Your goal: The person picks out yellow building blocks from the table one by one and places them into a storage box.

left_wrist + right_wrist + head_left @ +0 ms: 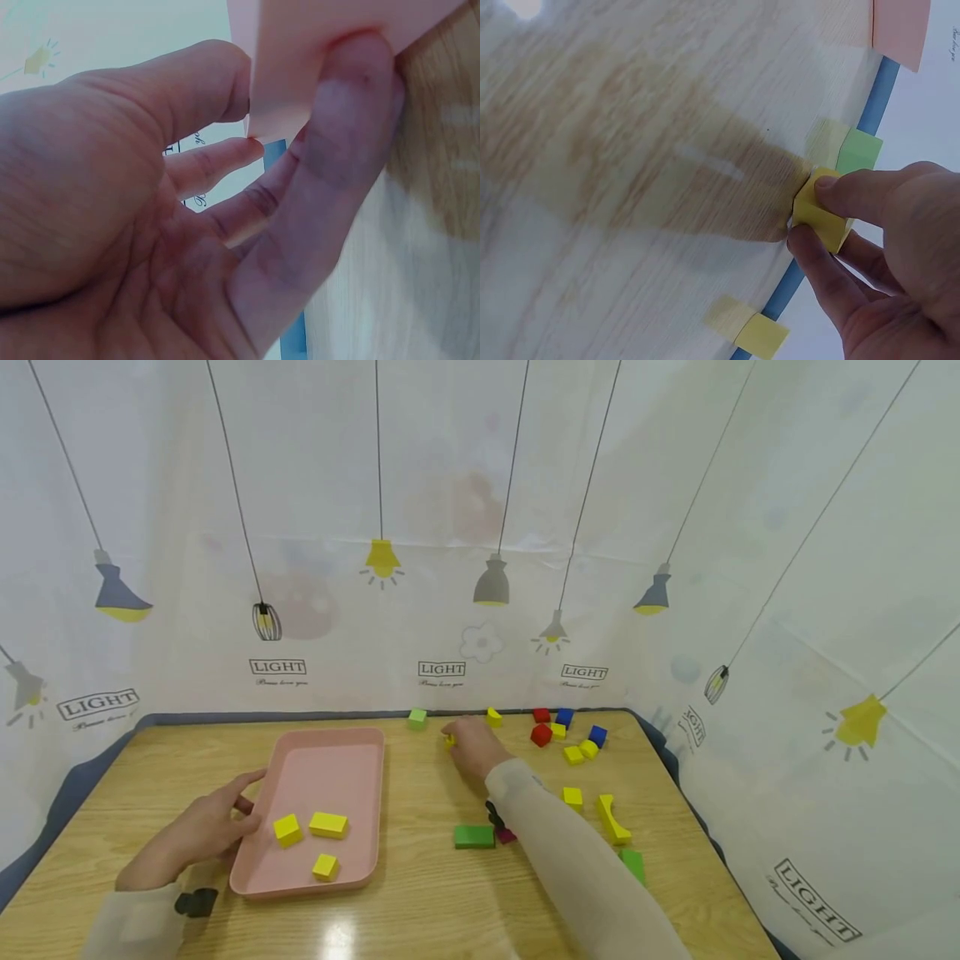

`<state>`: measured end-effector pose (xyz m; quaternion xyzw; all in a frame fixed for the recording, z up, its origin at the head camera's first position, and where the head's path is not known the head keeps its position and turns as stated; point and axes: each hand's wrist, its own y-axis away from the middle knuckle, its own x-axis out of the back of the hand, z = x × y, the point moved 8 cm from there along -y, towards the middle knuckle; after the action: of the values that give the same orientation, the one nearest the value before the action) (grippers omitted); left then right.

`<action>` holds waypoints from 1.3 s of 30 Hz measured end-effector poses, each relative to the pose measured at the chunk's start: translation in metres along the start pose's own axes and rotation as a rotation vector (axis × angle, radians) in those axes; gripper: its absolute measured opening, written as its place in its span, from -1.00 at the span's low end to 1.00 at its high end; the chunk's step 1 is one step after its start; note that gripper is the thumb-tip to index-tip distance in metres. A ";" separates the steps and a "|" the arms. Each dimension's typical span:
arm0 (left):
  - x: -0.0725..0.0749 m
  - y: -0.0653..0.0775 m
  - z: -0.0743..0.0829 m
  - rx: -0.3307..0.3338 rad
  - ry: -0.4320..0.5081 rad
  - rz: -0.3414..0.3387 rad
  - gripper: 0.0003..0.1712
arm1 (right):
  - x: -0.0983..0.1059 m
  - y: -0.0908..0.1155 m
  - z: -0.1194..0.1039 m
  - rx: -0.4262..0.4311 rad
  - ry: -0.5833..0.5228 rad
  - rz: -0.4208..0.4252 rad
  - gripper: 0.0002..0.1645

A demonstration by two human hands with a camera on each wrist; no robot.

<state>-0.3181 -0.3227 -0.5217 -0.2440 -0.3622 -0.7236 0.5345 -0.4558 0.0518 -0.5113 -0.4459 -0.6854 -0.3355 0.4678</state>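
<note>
Toward the back of the table, my right hand (474, 747) pinches a small yellow block (821, 214) between thumb and fingers. In the right wrist view a light green block (860, 152) is just beyond it, and another yellow block (762, 335) sits farther along the table's edge. My left hand (198, 827) holds the left side of a pink tray (322, 768), its thumb and fingers on either side of the wall in the left wrist view. Inside the tray, near its front, lie a yellow cube (287, 830), a longer yellow block (328, 825) and a small yellow block (326, 867).
Red blocks (541, 735), blue blocks (597, 736) and several yellow ones (573, 755) are grouped at the back right. A yellow arch block (613, 819) and a green block (632, 865) lie right of my right forearm; another green block (474, 837) lies left of it.
</note>
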 end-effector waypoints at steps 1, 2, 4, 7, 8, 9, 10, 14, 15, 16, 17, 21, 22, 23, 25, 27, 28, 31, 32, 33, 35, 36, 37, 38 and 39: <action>0.000 0.000 0.000 -0.002 -0.002 0.001 -0.04 | 0.000 0.001 -0.001 0.003 -0.002 0.001 -0.47; 0.000 0.000 -0.001 0.000 0.000 0.001 -0.04 | 0.001 0.002 -0.001 0.006 -0.005 0.003 -0.48; -0.001 0.000 -0.001 -0.007 -0.011 0.005 -0.04 | 0.002 0.004 -0.003 0.013 -0.011 0.010 -0.48; -0.001 0.000 0.000 -0.009 -0.029 0.011 -0.05 | 0.004 0.006 -0.006 0.022 -0.018 0.020 -0.48; -0.001 0.000 0.001 -0.009 -0.035 0.013 -0.05 | 0.004 0.007 -0.006 0.026 -0.020 0.022 -0.47; -0.001 -0.001 0.001 -0.011 -0.039 0.014 -0.06 | 0.004 0.007 -0.007 0.027 -0.025 0.024 -0.47; 0.000 -0.001 0.001 -0.012 -0.041 0.014 -0.06 | 0.005 0.008 -0.008 0.028 -0.029 0.026 -0.47; 0.000 -0.004 -0.001 -0.020 -0.028 0.013 -0.05 | 0.005 0.010 -0.010 0.025 -0.051 0.027 -0.45; 0.000 -0.005 -0.003 -0.026 -0.019 0.011 -0.04 | 0.005 0.010 -0.011 0.023 -0.056 0.026 -0.45; 0.000 -0.005 -0.004 -0.035 -0.015 0.011 -0.04 | 0.006 0.010 -0.012 0.028 -0.056 0.027 -0.45; 0.000 -0.006 -0.005 -0.042 -0.010 0.009 -0.03 | 0.006 0.010 -0.014 0.031 -0.061 0.025 -0.44; -0.002 -0.008 -0.010 -0.059 -0.007 0.009 -0.05 | 0.005 0.010 -0.019 0.055 -0.069 0.020 -0.45; -0.002 -0.007 -0.009 -0.060 -0.008 0.010 -0.05 | 0.005 0.010 -0.021 0.064 -0.071 0.021 -0.45; -0.002 -0.007 -0.009 -0.052 -0.006 0.010 -0.05 | 0.005 0.010 -0.022 0.069 -0.071 0.020 -0.45; -0.001 -0.005 -0.005 -0.030 0.004 0.007 -0.03 | 0.005 0.011 -0.025 0.084 -0.066 0.026 -0.45; 0.000 -0.003 -0.002 -0.018 -0.005 0.007 -0.04 | 0.006 0.013 -0.029 0.102 -0.063 0.034 -0.45; 0.000 -0.003 -0.001 -0.011 -0.006 0.008 -0.04 | 0.007 0.014 -0.032 0.110 -0.060 0.038 -0.45; 0.000 0.000 0.003 -0.013 -0.024 0.012 -0.06 | 0.008 0.016 -0.038 0.123 -0.055 0.047 -0.46; 0.000 0.000 0.004 -0.016 -0.028 0.013 -0.06 | 0.008 0.017 -0.040 0.126 -0.051 0.049 -0.46; 0.000 0.001 0.005 -0.018 -0.027 0.014 -0.07 | 0.008 0.018 -0.042 0.127 -0.048 0.049 -0.46; 0.000 0.003 0.007 -0.021 -0.025 0.012 -0.07 | 0.008 0.020 -0.046 0.126 -0.047 0.050 -0.46; 0.000 0.003 0.008 -0.019 -0.022 0.011 -0.07 | 0.008 0.021 -0.048 0.127 -0.042 0.051 -0.46; 0.000 0.003 0.008 -0.017 -0.018 0.009 -0.07 | 0.008 0.023 -0.051 0.130 -0.041 0.051 -0.46; 0.000 0.004 0.008 -0.015 -0.013 0.007 -0.07 | 0.008 0.023 -0.053 0.137 -0.036 0.053 -0.46; 0.000 0.004 0.007 -0.015 -0.008 0.006 -0.07 | 0.008 0.024 -0.056 0.143 -0.034 0.055 -0.46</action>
<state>-0.3147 -0.3172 -0.5164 -0.2520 -0.3581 -0.7237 0.5333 -0.4156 0.0148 -0.4835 -0.4356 -0.7030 -0.2651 0.4957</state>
